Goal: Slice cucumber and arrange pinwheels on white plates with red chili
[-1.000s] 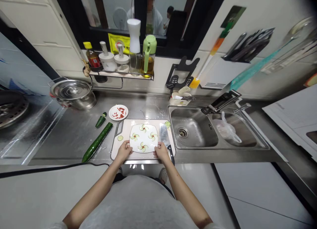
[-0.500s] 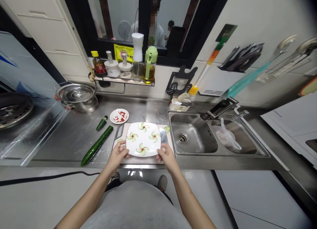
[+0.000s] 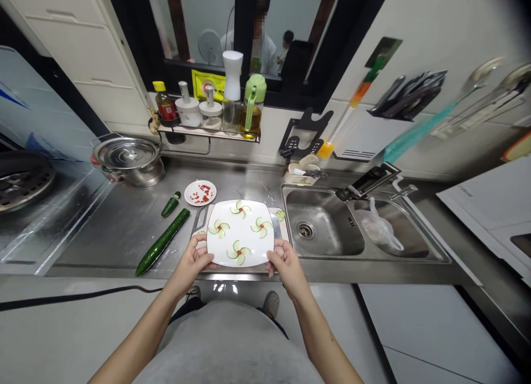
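Both my hands grip a white squarish plate by its near corners, thumbs on the rim and fingers underneath. My left hand has the left corner and my right hand the right one. On the plate sit several pinwheel flowers of thin cucumber slices with red bits at their centres. The plate is above a cutting board and hides most of it. A shiny flat blade-like piece and a cucumber slice show at the board's right. Left of the board lies a long cucumber, with a short cucumber piece behind it.
A small white plate with red bits stands behind the board. A lidded steel pot is at the back left. The sink is on the right, with a plastic bag in its second basin. Bottles and jars line a wall rack.
The plate looks larger, having come up a little towards the camera in both hands. The hold on it is the same, and the flowers keep their arrangement.
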The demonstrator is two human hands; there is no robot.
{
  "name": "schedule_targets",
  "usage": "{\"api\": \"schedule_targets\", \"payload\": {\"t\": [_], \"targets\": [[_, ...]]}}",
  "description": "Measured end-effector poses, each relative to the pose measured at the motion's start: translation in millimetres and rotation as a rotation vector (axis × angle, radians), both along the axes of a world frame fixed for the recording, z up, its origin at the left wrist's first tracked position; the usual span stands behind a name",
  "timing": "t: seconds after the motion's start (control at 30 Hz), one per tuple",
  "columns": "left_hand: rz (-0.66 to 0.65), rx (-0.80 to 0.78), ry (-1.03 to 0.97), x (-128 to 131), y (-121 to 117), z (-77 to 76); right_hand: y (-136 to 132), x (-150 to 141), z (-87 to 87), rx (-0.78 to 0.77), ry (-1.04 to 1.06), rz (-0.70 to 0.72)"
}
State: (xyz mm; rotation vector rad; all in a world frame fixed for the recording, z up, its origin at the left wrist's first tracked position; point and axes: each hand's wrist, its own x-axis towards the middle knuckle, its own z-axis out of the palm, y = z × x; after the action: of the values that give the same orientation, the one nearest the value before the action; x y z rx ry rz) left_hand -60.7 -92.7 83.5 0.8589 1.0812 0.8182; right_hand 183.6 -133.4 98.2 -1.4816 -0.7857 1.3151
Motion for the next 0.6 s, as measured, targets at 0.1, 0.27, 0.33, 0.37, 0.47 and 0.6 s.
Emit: {"api": "schedule_targets", "payload": {"t": [0.1, 0.27, 0.33, 0.37, 0.47, 0.6], "targets": [[0.001, -0.02, -0.013, 1, 0, -1.8, -1, -1, -3.5, -0.005, 0.012, -0.01], [0.03, -0.024, -0.008, 4, 0, -3.7, -1, -6, -8.4, -0.044, 0.019, -0.051], [0.037, -0.033, -0.012, 6, 0, -3.5, -2, -8, -9.7, -0.062, 0.026, -0.085], [0.042, -0.04, -0.014, 7, 0, -3.4, -3, -8, -10.3, -0.066, 0.034, -0.105], [0.062, -0.056, -0.017, 9, -1, -3.0, -4, -10, -12.5, -0.064, 0.076, -0.155], [0.059, -0.042, -0.035, 10, -2, -6.4, -4, -17, -16.0, -0.049, 0.258, -0.221]]}}
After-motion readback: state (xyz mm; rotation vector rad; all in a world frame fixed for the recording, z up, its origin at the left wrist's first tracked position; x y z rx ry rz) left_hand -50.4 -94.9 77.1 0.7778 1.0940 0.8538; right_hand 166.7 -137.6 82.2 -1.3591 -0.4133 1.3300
